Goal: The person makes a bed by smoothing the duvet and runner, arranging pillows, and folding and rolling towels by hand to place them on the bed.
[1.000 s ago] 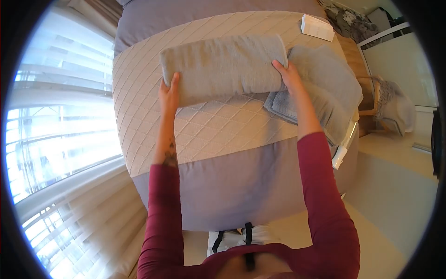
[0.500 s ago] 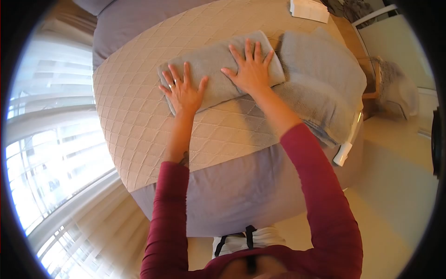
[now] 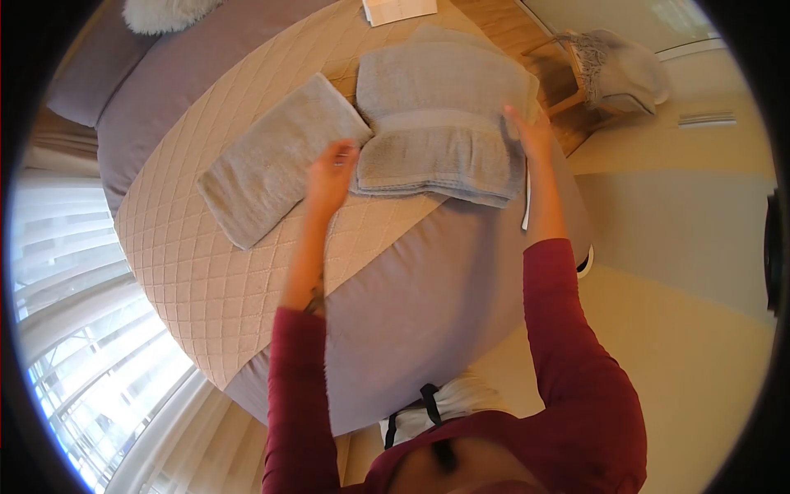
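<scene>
The wide grey towel [image 3: 444, 160] on the bed [image 3: 403, 309] looks soft, light and floppy (best held by both side edges). The left hand's [image 3: 329, 181] fingers curl, the right hand's [image 3: 535, 138] reach its edge; gripping or not, I cannot tell.

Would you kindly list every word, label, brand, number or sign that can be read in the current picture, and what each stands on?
No readable text anywhere.
White papery item on the beige blanket: any print is too small to read.
Narrow folded towel: no lettering visible.
Larger grey towels beside it: no lettering visible.
</scene>
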A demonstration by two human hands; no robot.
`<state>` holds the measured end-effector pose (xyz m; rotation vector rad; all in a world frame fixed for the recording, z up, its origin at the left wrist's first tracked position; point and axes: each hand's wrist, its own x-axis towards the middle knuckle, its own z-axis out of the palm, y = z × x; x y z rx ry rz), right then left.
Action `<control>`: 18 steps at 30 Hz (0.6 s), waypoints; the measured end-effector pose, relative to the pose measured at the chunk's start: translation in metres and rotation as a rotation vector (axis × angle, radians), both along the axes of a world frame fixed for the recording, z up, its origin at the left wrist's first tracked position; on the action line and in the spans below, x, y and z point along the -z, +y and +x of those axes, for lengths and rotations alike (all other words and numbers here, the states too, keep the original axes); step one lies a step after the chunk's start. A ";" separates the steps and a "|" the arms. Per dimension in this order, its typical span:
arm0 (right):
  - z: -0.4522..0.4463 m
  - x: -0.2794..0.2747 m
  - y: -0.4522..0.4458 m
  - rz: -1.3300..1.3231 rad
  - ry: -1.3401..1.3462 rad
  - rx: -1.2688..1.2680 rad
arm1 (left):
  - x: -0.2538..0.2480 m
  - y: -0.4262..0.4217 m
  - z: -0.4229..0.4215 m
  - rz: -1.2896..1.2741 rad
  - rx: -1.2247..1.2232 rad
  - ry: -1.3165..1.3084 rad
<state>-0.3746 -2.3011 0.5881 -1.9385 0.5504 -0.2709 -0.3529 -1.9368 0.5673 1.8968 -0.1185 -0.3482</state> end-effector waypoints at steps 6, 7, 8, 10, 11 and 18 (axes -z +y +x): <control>-0.015 0.055 -0.007 0.422 0.185 0.220 | 0.036 -0.100 -0.011 0.456 -0.298 -0.170; -0.017 0.043 -0.003 0.510 0.212 0.195 | 0.036 -0.107 -0.007 0.392 -0.361 -0.112; -0.018 0.033 -0.004 0.521 0.210 0.191 | 0.034 -0.113 -0.004 0.325 -0.427 -0.057; -0.025 0.011 0.001 0.598 0.077 0.205 | 0.028 -0.103 -0.006 0.125 -0.347 -0.003; -0.031 -0.005 0.000 0.612 0.079 0.196 | 0.022 -0.097 -0.007 -0.089 -0.266 0.056; -0.103 -0.029 -0.054 0.085 0.181 0.078 | -0.069 -0.115 -0.076 -0.380 0.013 0.152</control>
